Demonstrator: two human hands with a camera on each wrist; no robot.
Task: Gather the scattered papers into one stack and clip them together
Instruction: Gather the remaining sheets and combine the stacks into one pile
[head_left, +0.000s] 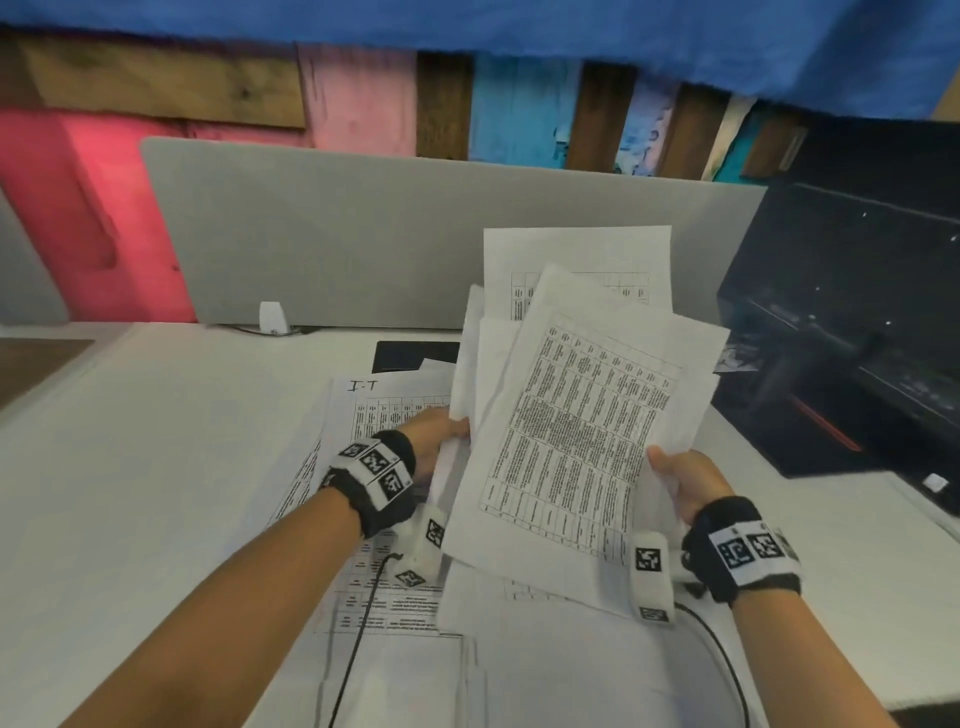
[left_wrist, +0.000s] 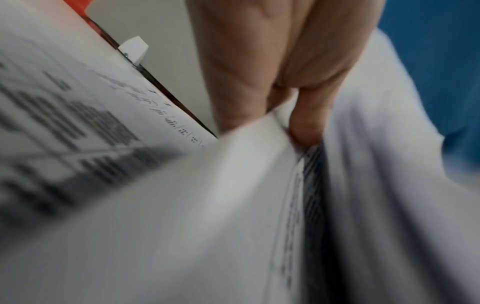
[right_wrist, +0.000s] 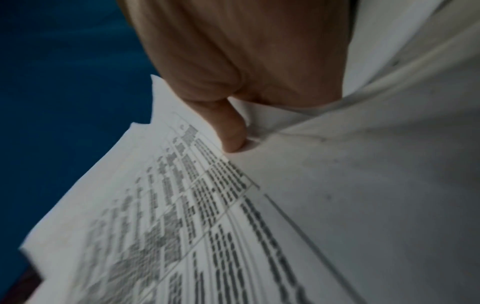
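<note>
left hand (head_left: 436, 441) fingers: hidden behind the held papers (head_left: 576, 415)
print, left wrist view: blurred, unreadable
black device (head_left: 852, 332), 3 o'clock: cut off, perhaps a printer

White desk (head_left: 156, 467) carries loose printed sheets (head_left: 384, 410) spread flat, a dark pad (head_left: 410, 356) peeking out behind them, a small white block (head_left: 272, 317) at the grey divider (head_left: 363, 234).

Bare forearms; black wristbands (head_left: 743, 551) with white coded tags; white tagged blocks, black cables (head_left: 358, 623).
</note>
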